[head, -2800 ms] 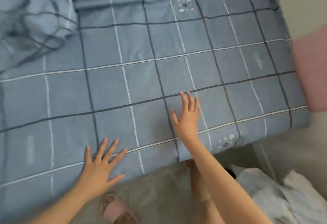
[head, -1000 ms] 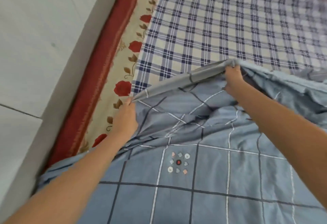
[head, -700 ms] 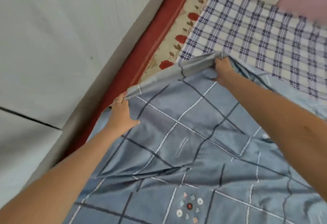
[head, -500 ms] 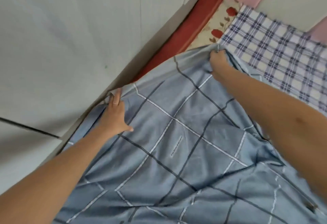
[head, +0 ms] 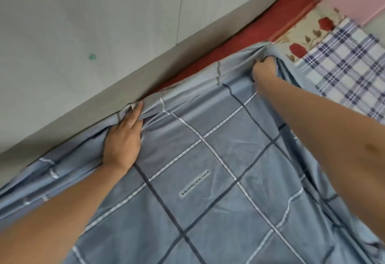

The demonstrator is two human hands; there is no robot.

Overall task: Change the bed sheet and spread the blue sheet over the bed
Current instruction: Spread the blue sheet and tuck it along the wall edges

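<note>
**A:** How far along is the spreading?

**B:** I'd judge well past half. The blue sheet (head: pixel 208 180) lies flat over the near stretch of the bed, and its hem runs along the foot of the wall (head: pixel 83 34). Farther along the wall it stops short. There the bed's red edge (head: pixel 239 42) shows right against the wall, with a flowered cover (head: pixel 308 34) next out from it and a plaid sheet (head: pixel 343 65) farthest out, all of them uncovered.

**A:** So what is left?

**B:** As I read it, the gathered end has to be drawn on along the wall until the plaid is hidden. Then the folds bunched low against the wall need smoothing.

**A:** And the hands?

**B:** Both are on the hem. The left hand (head: pixel 123 138) lies on top of the cloth with its fingers stretched straight. Its tips press the hem to the foot of the wall, and the cloth puckers on either side of it. The right hand (head: pixel 263 69) is farther along the wall and a little out from it. It is curled into a fist round a bunch of the hem, and creases fan from that grip toward the wall.

**A:** Is the cloth between them tight?

**B:** It looks fairly taut, with a shallow ridge running parallel to the wall from one hand to the other. Away from the wall, under the forearms, the sheet lies smooth, and its small printed label (head: pixel 194 183) is face up.
</note>
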